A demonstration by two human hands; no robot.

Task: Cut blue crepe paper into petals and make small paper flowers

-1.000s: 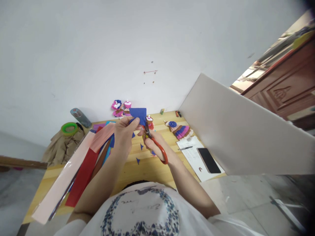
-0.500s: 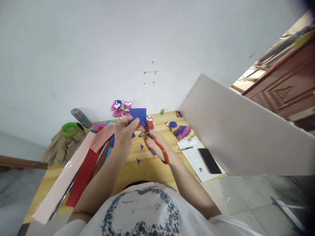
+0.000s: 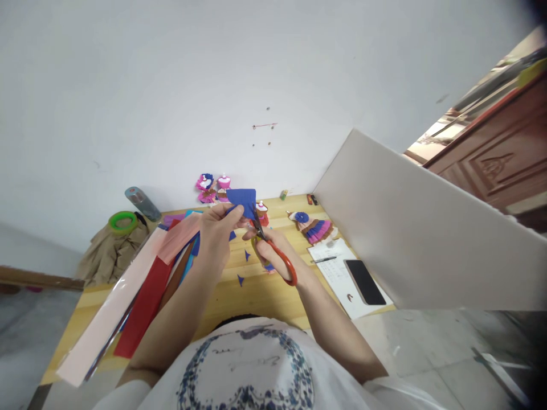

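Note:
A small piece of blue crepe paper [image 3: 241,197] is pinched by my left hand [image 3: 220,223], raised above the table. My right hand [image 3: 269,245] grips scissors [image 3: 282,261] with red-orange handles, their blades at the right edge of the blue paper. Whether the blades are closed on the paper I cannot tell. Beneath my hands, blue paper scraps [image 3: 241,280] lie on the wooden table [image 3: 222,304]. Behind the paper stands a partly hidden small figure [image 3: 261,212] with a red skirt.
Paper strips [image 3: 137,307] in pink, red, brown and blue lie on the left, near a green tape roll [image 3: 122,222] and a spray can [image 3: 142,203]. Rightward are a paper-skirted doll [image 3: 314,226], a phone [image 3: 364,282], a pen [image 3: 325,259] and a white panel [image 3: 410,233].
The whole view has shifted slightly. My hands keep nearly the same pose, with the blue paper still in the left and the scissors still at its right edge.

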